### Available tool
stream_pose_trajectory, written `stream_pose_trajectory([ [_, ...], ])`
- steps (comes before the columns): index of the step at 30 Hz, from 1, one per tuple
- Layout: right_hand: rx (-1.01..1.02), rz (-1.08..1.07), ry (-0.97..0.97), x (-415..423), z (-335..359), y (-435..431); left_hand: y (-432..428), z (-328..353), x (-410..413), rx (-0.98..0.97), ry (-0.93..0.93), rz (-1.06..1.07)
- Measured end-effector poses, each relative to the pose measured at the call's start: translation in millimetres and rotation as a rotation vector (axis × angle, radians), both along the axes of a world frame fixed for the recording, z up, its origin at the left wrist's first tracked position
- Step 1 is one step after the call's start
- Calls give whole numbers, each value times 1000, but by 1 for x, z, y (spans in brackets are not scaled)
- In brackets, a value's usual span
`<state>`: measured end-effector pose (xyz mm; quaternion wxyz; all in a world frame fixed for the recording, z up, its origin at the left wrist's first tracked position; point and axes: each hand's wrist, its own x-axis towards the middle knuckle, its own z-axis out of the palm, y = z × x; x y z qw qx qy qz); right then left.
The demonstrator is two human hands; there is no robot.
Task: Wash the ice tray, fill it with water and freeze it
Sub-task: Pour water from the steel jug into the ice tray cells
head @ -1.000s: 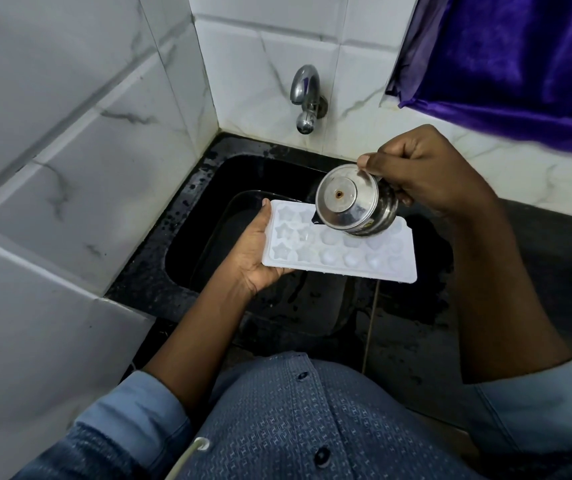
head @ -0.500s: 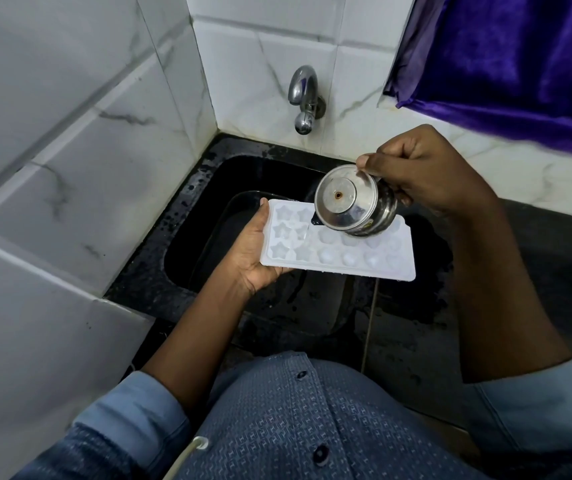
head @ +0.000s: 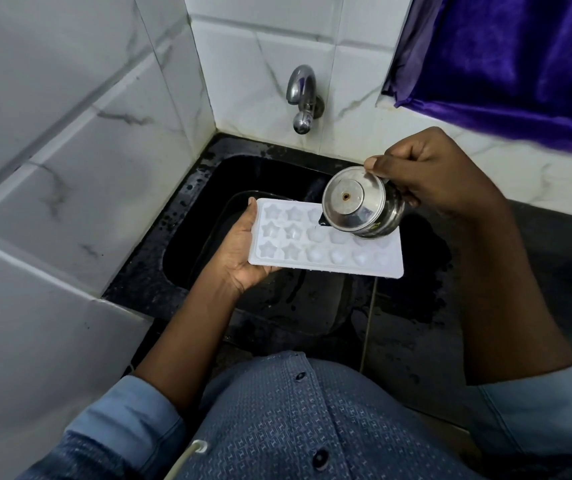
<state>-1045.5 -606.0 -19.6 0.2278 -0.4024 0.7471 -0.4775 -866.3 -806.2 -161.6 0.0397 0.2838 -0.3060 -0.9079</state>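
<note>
A white ice tray with star-shaped and round cells is held level over the black sink. My left hand grips its left end, thumb on the rim. My right hand holds a small steel cup tipped on its side above the tray's far middle cells, its base facing me. The cup's mouth and any water flow are hidden behind the cup.
A steel tap juts from the white tiled back wall above the sink. A tiled wall closes the left side. A purple cloth hangs at the upper right. The dark counter runs to the right.
The tipped cup has stayed over the tray's far middle cells. Tray and both hands have barely moved.
</note>
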Motion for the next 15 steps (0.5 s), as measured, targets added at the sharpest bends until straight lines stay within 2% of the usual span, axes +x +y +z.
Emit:
stream_pose_trajectory([
  [15,-1,-1,-9,-4,-2,2,-1,2,2,-10,11,29],
])
